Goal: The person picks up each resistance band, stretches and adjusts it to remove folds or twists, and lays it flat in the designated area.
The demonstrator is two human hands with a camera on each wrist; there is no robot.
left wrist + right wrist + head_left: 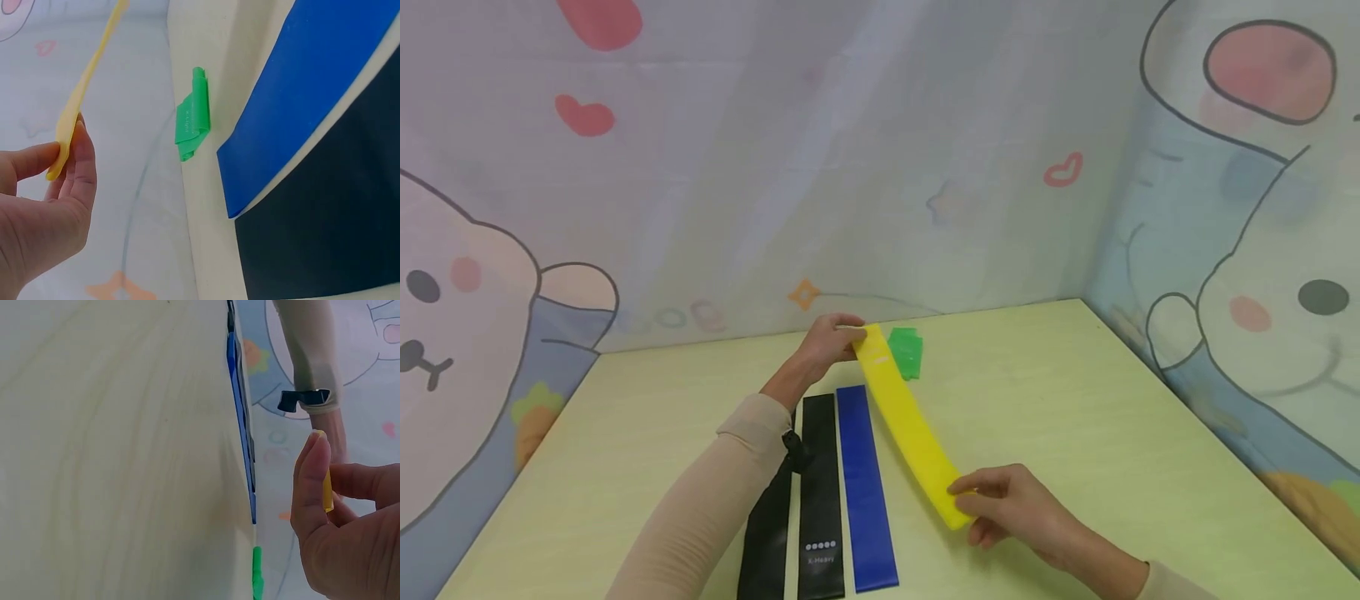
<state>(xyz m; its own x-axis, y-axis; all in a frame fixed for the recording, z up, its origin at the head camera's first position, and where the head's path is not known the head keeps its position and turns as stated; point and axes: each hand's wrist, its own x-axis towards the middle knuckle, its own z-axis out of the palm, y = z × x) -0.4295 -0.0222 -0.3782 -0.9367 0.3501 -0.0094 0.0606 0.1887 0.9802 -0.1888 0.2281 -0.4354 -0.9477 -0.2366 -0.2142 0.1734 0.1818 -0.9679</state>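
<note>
A yellow resistance band (910, 425) is stretched out flat and slanting above the table between both hands. My left hand (831, 340) pinches its far end between thumb and fingers, as the left wrist view also shows. The near end is pinched by my right hand (1018, 512); in the right wrist view only a sliver of the yellow band (328, 490) shows between thumb and fingers. Left of it lie a blue band (867, 492) and a black band (822, 483) marked X-Heavy. Behind the yellow band sits a crumpled or folded green band (907, 354).
Another black band (767, 533) lies at the left, partly covered by my left sleeve (700, 500). The bands rest on a pale wooden table (1112, 433). Cartoon-printed cloth (865, 167) hangs along the table's back and sides.
</note>
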